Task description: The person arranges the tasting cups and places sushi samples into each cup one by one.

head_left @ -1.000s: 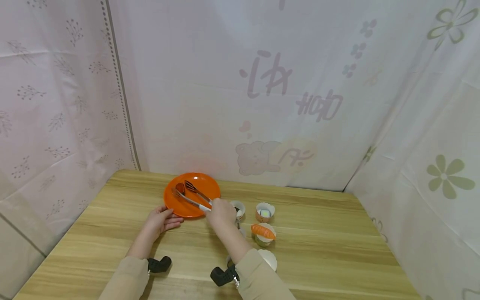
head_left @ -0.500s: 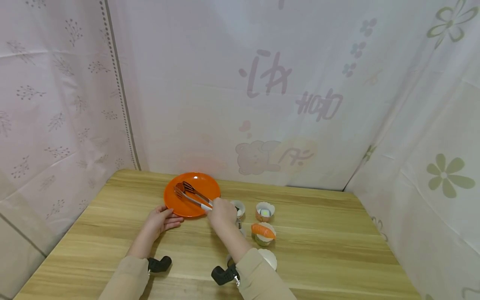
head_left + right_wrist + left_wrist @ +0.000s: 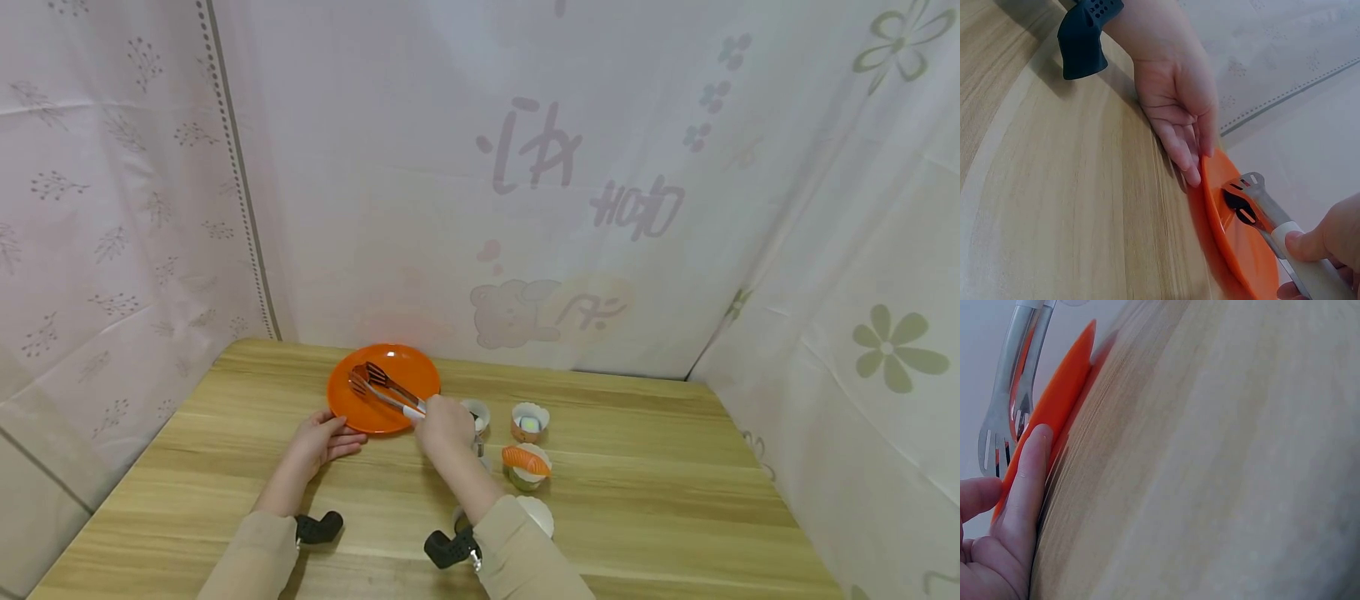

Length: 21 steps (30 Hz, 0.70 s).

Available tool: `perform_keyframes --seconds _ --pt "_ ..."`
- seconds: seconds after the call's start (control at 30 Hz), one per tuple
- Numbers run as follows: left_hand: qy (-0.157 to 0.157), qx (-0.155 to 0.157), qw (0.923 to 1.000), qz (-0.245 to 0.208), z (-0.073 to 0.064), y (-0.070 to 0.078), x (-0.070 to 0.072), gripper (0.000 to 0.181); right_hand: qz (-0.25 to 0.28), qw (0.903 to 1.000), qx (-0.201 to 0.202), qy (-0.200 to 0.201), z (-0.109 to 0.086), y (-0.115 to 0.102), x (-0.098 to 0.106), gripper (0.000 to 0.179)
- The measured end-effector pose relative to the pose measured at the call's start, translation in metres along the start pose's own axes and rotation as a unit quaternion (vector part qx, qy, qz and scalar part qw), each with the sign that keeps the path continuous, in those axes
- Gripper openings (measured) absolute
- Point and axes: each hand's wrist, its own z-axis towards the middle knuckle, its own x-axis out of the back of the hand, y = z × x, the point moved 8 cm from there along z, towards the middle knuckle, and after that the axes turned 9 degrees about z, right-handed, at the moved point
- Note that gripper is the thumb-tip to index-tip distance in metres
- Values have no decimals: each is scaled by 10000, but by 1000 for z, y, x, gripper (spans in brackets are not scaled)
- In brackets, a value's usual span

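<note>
An orange plate (image 3: 401, 367) lies near the table's far edge. My left hand (image 3: 322, 439) pinches its near-left rim, thumb above and fingers beneath in the left wrist view. My right hand (image 3: 446, 429) grips the white handles of metal tongs (image 3: 386, 396) over the plate. Between the slotted tong heads sits a small round sushi piece (image 3: 1237, 201), dark sided and reddish on top in the head view; the heads partly cover it. Whether it touches the plate cannot be told.
Several paper cups stand right of the plate: one with a white-and-green piece (image 3: 530, 423), one topped by salmon sushi (image 3: 527, 460), a pale one (image 3: 537, 517) partly behind the right sleeve. Another cup (image 3: 477, 412) is partly hidden by the right hand. Patterned curtains (image 3: 375, 208) border the table.
The tong heads have come closer together around the sushi piece. My right hand has barely shifted, and my left hand and the plate have stayed in place.
</note>
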Motion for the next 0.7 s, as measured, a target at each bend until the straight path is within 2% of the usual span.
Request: perform_keyframes --seconds 0.7 --pt "109 77 9999 35 2 -2 1 41 -116 9995 288 30 -1 1 3 28"
